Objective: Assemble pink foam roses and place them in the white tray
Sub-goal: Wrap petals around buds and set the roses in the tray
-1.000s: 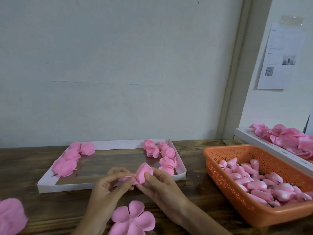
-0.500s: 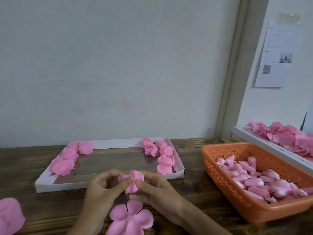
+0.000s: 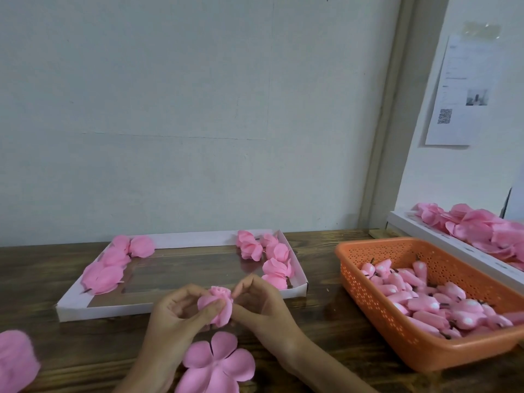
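pink half-built rose (image 3: pixel 217 304) sits pinched between my left hand (image 3: pixel 175 316) and right hand (image 3: pixel 263 307), just in front of the white tray (image 3: pixel 113 309); if i loosen either grip, the foam could spring open.

We log pink foam roses (image 3: pixel 276 268) in a white tray (image 3: pixel 181 307), pink buds (image 3: pixel 425 302) in an orange perforated basket (image 3: pixel 377 321). Desk (image 3: pixel 85 341) dark brown woodgrain; wall (image 3: pixel 184 109) pale grey.

Left hand (image 3: pixel 173 316) and right hand (image 3: pixel 263 307) close together, fingers curled inward.
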The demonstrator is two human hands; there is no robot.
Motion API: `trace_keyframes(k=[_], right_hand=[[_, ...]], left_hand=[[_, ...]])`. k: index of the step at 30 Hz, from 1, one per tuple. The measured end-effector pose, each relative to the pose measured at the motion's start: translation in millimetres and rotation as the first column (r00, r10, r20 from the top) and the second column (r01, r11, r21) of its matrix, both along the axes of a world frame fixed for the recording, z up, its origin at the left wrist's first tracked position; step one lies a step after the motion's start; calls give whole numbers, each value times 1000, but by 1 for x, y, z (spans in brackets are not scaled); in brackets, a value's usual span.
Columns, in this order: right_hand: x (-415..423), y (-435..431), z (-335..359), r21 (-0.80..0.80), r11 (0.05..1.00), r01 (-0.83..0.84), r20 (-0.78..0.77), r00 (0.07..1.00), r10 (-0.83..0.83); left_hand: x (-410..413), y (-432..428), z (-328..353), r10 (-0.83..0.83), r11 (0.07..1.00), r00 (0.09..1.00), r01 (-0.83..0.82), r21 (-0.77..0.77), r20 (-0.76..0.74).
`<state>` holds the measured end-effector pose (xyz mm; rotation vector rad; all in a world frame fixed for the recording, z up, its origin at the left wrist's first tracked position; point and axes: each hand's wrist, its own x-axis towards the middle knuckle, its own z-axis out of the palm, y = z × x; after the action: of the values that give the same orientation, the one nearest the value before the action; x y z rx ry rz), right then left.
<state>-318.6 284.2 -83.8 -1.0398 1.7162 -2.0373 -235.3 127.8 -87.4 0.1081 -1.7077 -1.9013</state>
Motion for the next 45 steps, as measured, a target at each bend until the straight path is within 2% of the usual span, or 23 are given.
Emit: trace_keyframes(k=[4,10,19,32,36,39,45], right_hand=[[8,-4,1,3,993,115,-90,989,-114],[14,-7,-4,6,995,95,-142,986,-94],[20,-7,-1,-27,999,27,-43,999,-28],[14,-8,-3,-105,974,198,-15,980,-201],[12,-8,-1,-72,988,134,33,991,-132],[11,-7,-3,-48,997,68,-14,998,-69],[9,-7,-2,21,989,143,-178,974,-138]], left_hand=[[1,0,-1,47,999,999,-46,18,-10],[0,4,-1,85,993,996,-85,79,-3],[0,2,-3,103,993,994,-102,58,-26],[-5,6,-2,-58,983,998,55,176,8],[-5,3,-2,-65,980,997,70,184,-30],[-4,-1,-2,-79,976,995,91,197,-69],[-6,0,-4,-77,975,996,86,203,-56]])
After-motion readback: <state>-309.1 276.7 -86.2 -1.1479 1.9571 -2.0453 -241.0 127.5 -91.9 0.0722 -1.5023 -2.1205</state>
